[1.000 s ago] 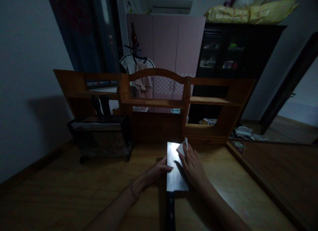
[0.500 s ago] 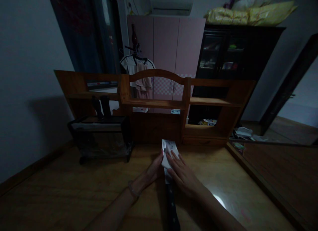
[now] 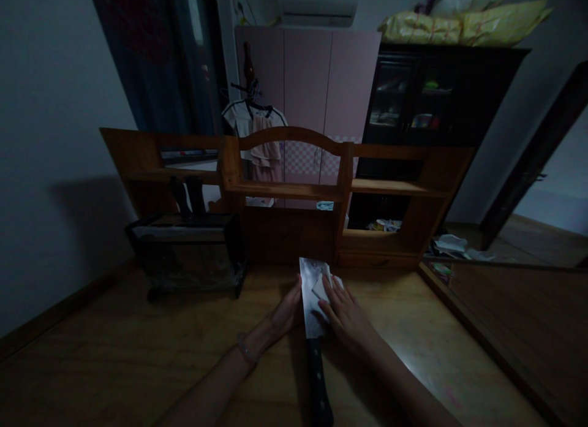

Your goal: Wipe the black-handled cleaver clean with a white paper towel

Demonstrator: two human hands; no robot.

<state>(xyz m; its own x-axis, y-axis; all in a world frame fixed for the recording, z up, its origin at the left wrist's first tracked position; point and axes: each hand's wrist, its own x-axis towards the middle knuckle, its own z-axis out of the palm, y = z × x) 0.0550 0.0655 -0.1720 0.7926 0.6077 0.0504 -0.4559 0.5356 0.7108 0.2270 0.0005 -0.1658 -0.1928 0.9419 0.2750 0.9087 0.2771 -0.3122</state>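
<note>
A cleaver (image 3: 312,317) with a broad steel blade and a black riveted handle points away from me above the wooden table (image 3: 184,359). My left hand (image 3: 287,307) grips the blade along its left edge, its fingers partly hidden beneath. With my right hand (image 3: 344,313) I press a folded white cloth or tissue (image 3: 320,286) against the right side of the blade. Its fingers lie over the cloth. To the left stands a black knife block (image 3: 184,252) with two dark knife handles (image 3: 187,197) sticking up.
A wooden shelf unit (image 3: 287,191) runs along the table's far edge. A raised wooden rim (image 3: 482,341) borders the right side. Behind are a pink wardrobe (image 3: 307,84), hanging clothes (image 3: 257,127) and a dark cabinet (image 3: 436,102).
My right hand has slid the white cloth to the right across the blade, uncovering more of its middle and left. My left hand and the cleaver have stayed nearly in place.
</note>
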